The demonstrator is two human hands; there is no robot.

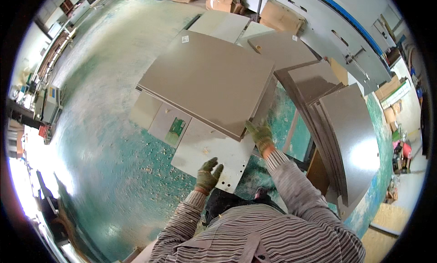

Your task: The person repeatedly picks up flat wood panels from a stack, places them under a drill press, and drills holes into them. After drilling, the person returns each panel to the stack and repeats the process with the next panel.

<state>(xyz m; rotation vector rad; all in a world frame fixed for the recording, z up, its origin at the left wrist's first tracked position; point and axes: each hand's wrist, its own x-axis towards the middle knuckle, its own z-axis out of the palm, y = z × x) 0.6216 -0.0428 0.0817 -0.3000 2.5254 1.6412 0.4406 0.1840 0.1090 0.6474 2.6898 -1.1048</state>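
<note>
A large brown-grey flat panel [214,78] lies on top of a stack in front of me, a small white label at its far corner. My right hand [261,136], in a green work glove, is at the panel's near right corner with its fingers stretched out against the edge. Also gloved, my left hand [209,175] hovers over a pale board [205,147] with its fingers apart and nothing held. That board has several dark holes along its near end. Whether the left fingertips touch it I cannot tell.
On my right, several brown panels [353,140] lean in an overlapping pile, with another panel [287,49] behind them. A green-printed packet [175,132] rests left of the pale board. Debris is scattered over the green floor [150,172]. Cardboard [282,17] stands at the back.
</note>
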